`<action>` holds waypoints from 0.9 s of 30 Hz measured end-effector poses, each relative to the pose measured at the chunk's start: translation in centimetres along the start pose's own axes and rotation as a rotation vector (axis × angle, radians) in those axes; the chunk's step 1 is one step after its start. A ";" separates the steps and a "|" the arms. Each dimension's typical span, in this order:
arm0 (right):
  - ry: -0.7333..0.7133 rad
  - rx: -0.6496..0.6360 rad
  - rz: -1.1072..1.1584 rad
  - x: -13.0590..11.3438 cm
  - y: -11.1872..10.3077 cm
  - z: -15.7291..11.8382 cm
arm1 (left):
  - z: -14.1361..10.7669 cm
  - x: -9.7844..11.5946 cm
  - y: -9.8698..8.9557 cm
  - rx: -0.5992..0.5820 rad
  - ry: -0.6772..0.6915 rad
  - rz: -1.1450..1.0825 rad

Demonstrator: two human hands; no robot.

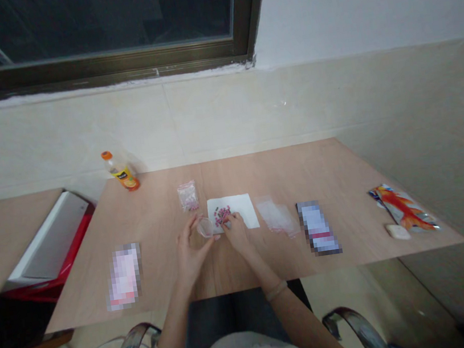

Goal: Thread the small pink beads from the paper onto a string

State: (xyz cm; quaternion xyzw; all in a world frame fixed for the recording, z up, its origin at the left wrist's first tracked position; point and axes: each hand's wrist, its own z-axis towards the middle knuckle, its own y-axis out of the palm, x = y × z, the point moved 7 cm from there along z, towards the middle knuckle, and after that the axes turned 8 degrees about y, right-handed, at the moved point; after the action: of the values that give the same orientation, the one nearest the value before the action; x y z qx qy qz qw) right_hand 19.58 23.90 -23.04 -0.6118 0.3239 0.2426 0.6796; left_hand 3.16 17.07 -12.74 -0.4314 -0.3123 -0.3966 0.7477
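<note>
My left hand [190, 253] curls around a small clear plastic cup [205, 227] and holds it just above the wooden table [284, 178]. My right hand [237, 234] rests at the lower edge of a white paper sheet [241, 210], its fingertips pinched together beside a cluster of small pink-and-dark pieces [222, 215]. I cannot tell whether those fingers hold a piece. Just beyond the cup lies a small clear bag with pink contents [188, 196]. A flat clear plastic bag [276, 216] lies to the right of the paper.
Two pixelated packets [124, 275] [318, 228] lie on either side of my hands. An orange fish-print packet [403, 208] and a pale bar [398, 232] sit at the right. An orange-capped juice bottle [121, 171] stands at the back left corner, against the wall.
</note>
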 end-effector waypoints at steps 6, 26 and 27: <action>0.002 -0.004 0.114 -0.2 -0.3 0.0 | 0.1 0.7 0.0 -0.061 0.054 0.087; -0.381 0.043 0.479 -11.9 -11.9 -4.6 | 0.1 1.5 0.5 -0.113 0.064 0.050; -0.381 0.036 0.478 -11.9 -11.8 -4.6 | 0.0 1.5 0.5 -0.112 0.062 0.048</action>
State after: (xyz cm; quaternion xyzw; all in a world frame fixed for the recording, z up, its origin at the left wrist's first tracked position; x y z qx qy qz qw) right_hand 19.46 18.56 -6.53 -0.4496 0.3296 0.5005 0.6624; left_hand 4.28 16.77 -11.73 -0.4674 -0.2558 -0.4088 0.7409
